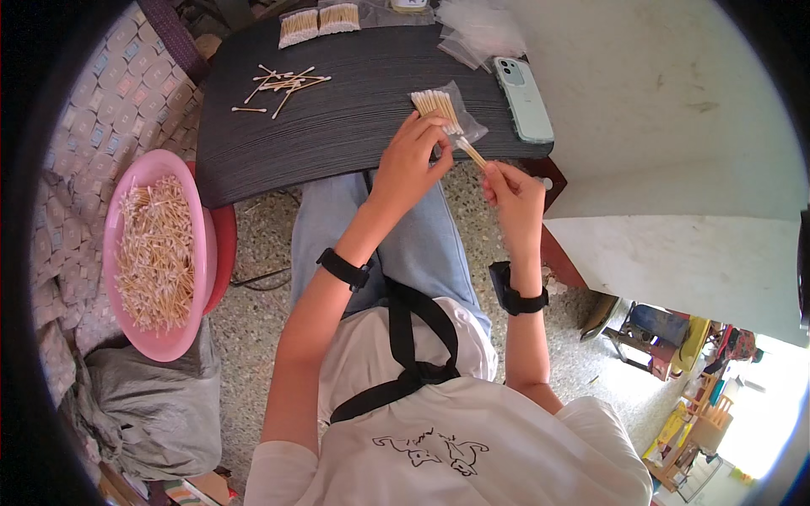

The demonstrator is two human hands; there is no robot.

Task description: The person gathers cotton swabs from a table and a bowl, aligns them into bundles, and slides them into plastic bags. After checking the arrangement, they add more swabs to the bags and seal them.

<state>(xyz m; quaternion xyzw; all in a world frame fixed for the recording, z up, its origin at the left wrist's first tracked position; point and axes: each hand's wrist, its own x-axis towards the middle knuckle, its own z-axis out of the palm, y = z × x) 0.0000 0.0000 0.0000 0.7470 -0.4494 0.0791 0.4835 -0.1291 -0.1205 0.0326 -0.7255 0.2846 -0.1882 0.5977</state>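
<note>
A clear plastic bag (473, 126) partly filled with cotton swabs (434, 103) lies near the front right of the dark table. Across its near end, my left hand (413, 160) has its fingers curled and closed on the bag. A small bunch of cotton swabs (472, 153) is pinched between the thumb and fingers of my right hand (516, 196). Its white tips point at the bag's near end, close to my left fingertips. Whether those tips are inside the bag, I cannot tell. Several loose cotton swabs (291, 82) are scattered on the table's left half.
Two filled swab packs (319, 24) lie at the dark table's (363, 63) far edge. Flat clear bags (481, 29) and a pale green phone (525, 101) are on its right. A pink basin (160, 344) heaped with swabs stands left. A white wall (658, 126) borders the right.
</note>
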